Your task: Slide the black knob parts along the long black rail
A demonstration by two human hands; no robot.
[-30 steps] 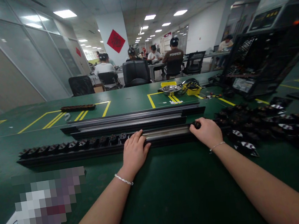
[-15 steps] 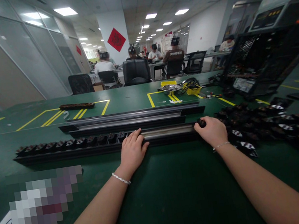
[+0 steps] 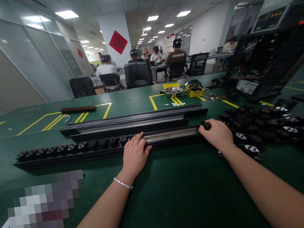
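A long black rail (image 3: 75, 158) with a shiny metal channel (image 3: 172, 134) lies across the table in front of me. Several small black socket-like modules (image 3: 81, 146) sit in a row along its left part. My left hand (image 3: 136, 151) is laid over the middle of the rail, fingers across the top and thumb on the near side, just right of the last module. At the rail's right end, my right hand (image 3: 218, 133) is closed around a small black module (image 3: 206, 125), mostly hidden by the fingers.
Loose black modules (image 3: 286, 130) are heaped at the right. Behind the rail lie more black rails (image 3: 133, 123). Farther off are a metal bowl (image 3: 173, 90), a dark strip (image 3: 78, 109) and an open computer case (image 3: 258, 60). A blurred-out flat object (image 3: 41, 214) lies front left.
My right hand has shifted very slightly to the right with the module. My left hand stays in place on the rail.
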